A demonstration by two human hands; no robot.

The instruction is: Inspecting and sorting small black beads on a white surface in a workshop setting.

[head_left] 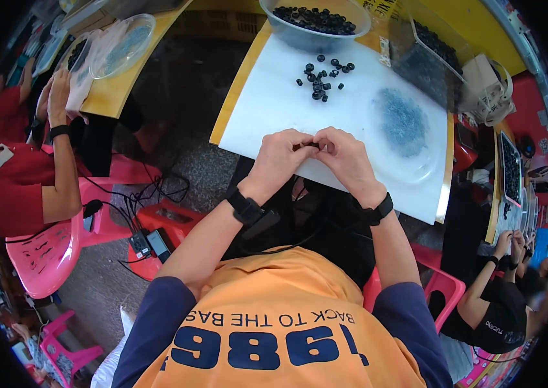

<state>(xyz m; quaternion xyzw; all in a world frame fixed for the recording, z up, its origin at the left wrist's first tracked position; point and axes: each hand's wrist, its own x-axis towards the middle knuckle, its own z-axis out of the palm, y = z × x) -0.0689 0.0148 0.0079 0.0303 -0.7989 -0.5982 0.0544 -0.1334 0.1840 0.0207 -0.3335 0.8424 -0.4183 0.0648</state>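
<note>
My left hand (279,160) and my right hand (349,163) meet at the near edge of the white-covered table (267,90). Their thumbs and index fingers are pinched together around a small black part (314,146), mostly covered by the fingertips. Beyond them lies a loose cluster of several small round black parts (319,85), apart from both hands. To the right, a heap of tiny pale blue translucent pieces (402,123) rests on a clear round lid or tray (410,173).
A clear bowl (316,42) of black parts stands at the table's far edge, beside a clear bin (432,64) of more. A white basket (486,89) is at the right. Co-workers sit left and right. Pink chairs (48,255) and cables (135,213) are on the left.
</note>
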